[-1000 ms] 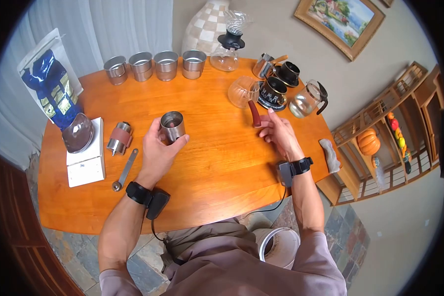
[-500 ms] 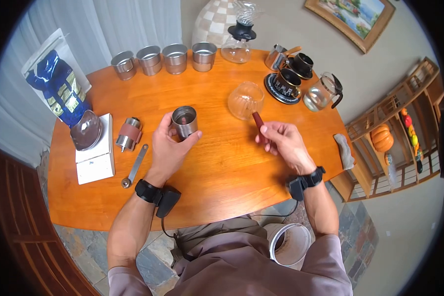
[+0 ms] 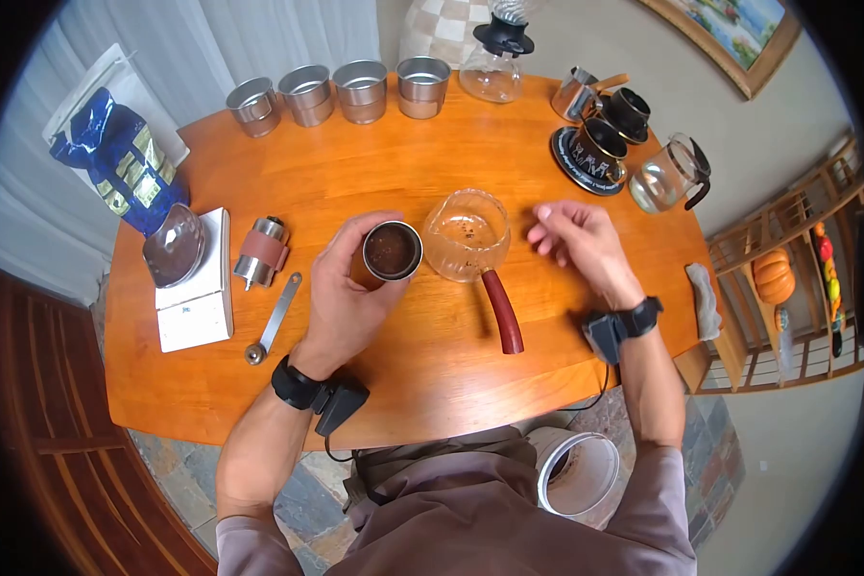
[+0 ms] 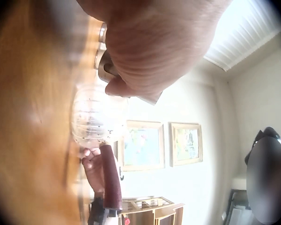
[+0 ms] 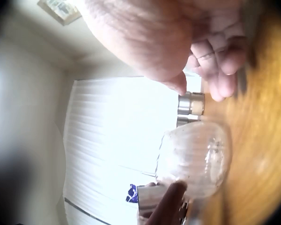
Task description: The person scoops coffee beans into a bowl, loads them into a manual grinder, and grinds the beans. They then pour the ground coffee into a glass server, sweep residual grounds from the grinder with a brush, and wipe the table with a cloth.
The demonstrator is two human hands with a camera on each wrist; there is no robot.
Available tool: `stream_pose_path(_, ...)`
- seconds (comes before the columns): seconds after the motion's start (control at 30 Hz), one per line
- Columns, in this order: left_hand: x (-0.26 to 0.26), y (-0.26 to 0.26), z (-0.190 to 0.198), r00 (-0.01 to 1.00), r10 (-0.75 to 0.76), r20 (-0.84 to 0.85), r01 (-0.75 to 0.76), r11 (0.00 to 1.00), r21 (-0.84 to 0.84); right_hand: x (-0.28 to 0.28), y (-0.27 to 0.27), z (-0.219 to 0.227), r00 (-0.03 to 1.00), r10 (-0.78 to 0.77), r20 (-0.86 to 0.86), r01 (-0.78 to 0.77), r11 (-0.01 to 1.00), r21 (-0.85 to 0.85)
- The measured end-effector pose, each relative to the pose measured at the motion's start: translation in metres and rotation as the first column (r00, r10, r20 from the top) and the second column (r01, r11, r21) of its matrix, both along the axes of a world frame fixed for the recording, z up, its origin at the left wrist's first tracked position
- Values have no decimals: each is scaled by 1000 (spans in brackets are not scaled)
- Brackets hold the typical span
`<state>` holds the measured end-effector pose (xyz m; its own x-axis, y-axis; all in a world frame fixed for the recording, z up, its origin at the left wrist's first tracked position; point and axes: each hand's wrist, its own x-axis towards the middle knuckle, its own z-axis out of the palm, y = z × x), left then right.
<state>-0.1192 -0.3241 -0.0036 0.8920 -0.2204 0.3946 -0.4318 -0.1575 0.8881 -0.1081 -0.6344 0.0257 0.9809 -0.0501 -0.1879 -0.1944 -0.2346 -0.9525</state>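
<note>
My left hand (image 3: 346, 298) grips a small metal cup (image 3: 392, 252), its mouth tipped toward the head camera and dark coffee grounds visible inside. Just right of the cup stands a ribbed glass pot (image 3: 466, 226) with brown specks in it. Its dark red handle (image 3: 504, 312) points toward my body. My right hand (image 3: 586, 245) hovers to the right of the pot, apart from it, with fingers loosely bent and holding nothing. The right wrist view shows those fingers (image 5: 215, 70) beyond the glass pot (image 5: 194, 154).
At left are a hand grinder (image 3: 262, 252), a measuring spoon (image 3: 276, 317), a white scale (image 3: 197, 322) bearing a glass vessel (image 3: 175, 250), and a coffee bag (image 3: 130, 158). Several metal cups (image 3: 360, 91) line the back. A black cup (image 3: 600, 149) and glass jug (image 3: 662, 178) stand right.
My right hand took hold of the red handle, brought the glass pot nearer, turned its handle toward me and let go. The metal cup has come close to the pot.
</note>
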Motion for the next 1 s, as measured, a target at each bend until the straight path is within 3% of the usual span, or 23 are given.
stream_pose_path(0.13,-3,0,2,997,41,-65,-41,999,-9,21,-4,-17,999,-33,19,32,999,12)
stream_pose_path(0.3,1,-2,2,987,87,-136,-88,996,2,14,-18,-17,997,52,49,-54,998,43)
stream_pose_path(0.57,9,3,-5,993,118,-32,-116,992,51,15,-17,-20,996,87,18,-88,994,59)
stream_pose_path(0.77,9,5,-5,989,143,-44,-136,980,143,14,-17,-18,996,92,5,-92,995,48)
stream_pose_path(0.9,9,1,-3,983,180,-38,-175,979,101,14,-16,-19,995,96,18,-97,994,45)
stream_pose_path(1.0,11,2,-3,985,148,94,-165,963,215,14,-17,-19,994,109,21,-110,993,48)
